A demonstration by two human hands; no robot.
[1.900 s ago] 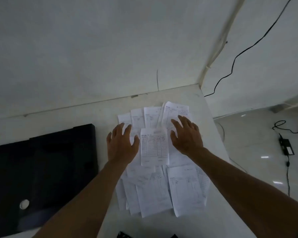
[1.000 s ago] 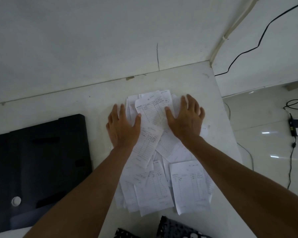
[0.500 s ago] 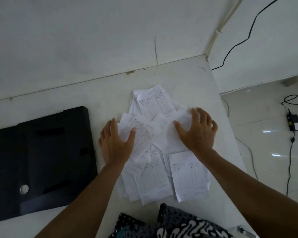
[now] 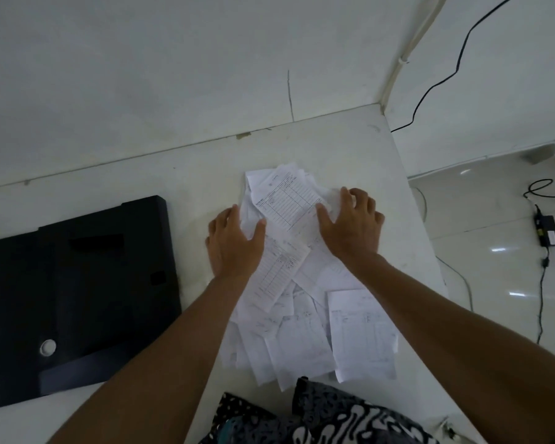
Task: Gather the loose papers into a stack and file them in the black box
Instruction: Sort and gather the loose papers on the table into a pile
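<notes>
The papers point(image 4: 302, 283) lay in a messy pile on the white table point(image 4: 350, 145), near its right edge. Some sheets had printed grids on them. The top sheet sat tilted at the far end of the pile. More sheets spread toward the person, close to the near edge.

The left hand point(image 4: 234, 241) lay flat and open on the left side of the pile, thumb on a sheet. The right hand point(image 4: 350, 225) pressed on the right side, open, fingers a little bent. Neither hand gripped a sheet.

The black box point(image 4: 77, 283) lay flat on the table, left of the papers and just apart from them. A small white circle point(image 4: 48, 347) showed on it.

A black cable point(image 4: 442, 81) ran down the wall on the right.
</notes>
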